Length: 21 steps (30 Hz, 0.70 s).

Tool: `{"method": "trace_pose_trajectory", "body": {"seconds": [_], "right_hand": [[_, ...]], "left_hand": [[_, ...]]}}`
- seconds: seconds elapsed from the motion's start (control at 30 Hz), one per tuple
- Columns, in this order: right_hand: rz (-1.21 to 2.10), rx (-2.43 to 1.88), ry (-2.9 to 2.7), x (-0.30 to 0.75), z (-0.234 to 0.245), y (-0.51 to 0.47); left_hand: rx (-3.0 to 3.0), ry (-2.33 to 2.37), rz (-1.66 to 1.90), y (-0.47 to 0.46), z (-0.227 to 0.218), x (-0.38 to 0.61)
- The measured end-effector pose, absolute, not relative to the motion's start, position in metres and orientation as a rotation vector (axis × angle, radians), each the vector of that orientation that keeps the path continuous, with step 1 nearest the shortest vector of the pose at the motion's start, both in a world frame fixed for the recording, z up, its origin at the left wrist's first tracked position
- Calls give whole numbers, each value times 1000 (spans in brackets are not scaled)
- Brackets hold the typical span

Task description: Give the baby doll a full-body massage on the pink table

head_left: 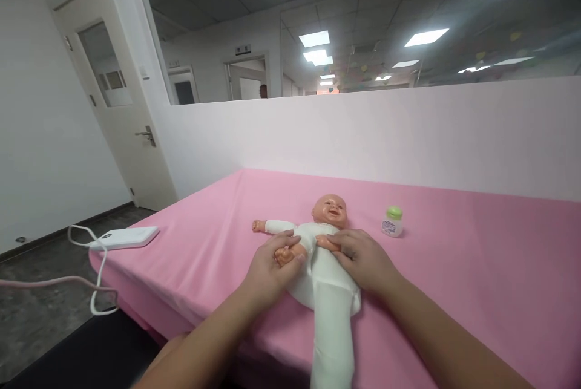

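One white-cloth, plastic-headed baby doll [333, 269] lies by the near edge of the pink-draped table [463, 274], left hand [269, 267] half-curled round one tan plastic limb [297, 250], right hand [373, 263] pinching another limb [325, 242]. Looks like limb-holding rn; next move wants gentle fingers imo.

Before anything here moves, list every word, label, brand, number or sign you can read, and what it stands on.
No text is readable.
Label on the green-lidded jar: printed, but too small and blurred to read.
Sign above the far doorway: marks too small to read.
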State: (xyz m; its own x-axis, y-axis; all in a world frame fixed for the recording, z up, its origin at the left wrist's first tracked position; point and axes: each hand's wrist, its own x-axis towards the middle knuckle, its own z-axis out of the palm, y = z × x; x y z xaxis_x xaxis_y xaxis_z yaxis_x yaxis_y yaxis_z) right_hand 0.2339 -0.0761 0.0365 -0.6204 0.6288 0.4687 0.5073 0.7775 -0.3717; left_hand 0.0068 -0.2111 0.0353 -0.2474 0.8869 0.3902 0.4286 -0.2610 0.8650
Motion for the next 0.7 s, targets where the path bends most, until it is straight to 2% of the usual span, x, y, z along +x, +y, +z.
{"method": "trace_pose_trajectory", "body": {"seconds": [0.3, 0.47, 0.7], "right_hand": [[541, -862, -2136, 244, 37, -67], [638, -1176, -1726, 267, 24, -33], [672, -1666, -1502, 303, 21, -2]], "left_hand": [[1662, 1577, 1535, -216, 24, 2], [1804, 1531, 1578, -260, 24, -8], [1817, 1691, 1527, -330, 2, -34]]}}
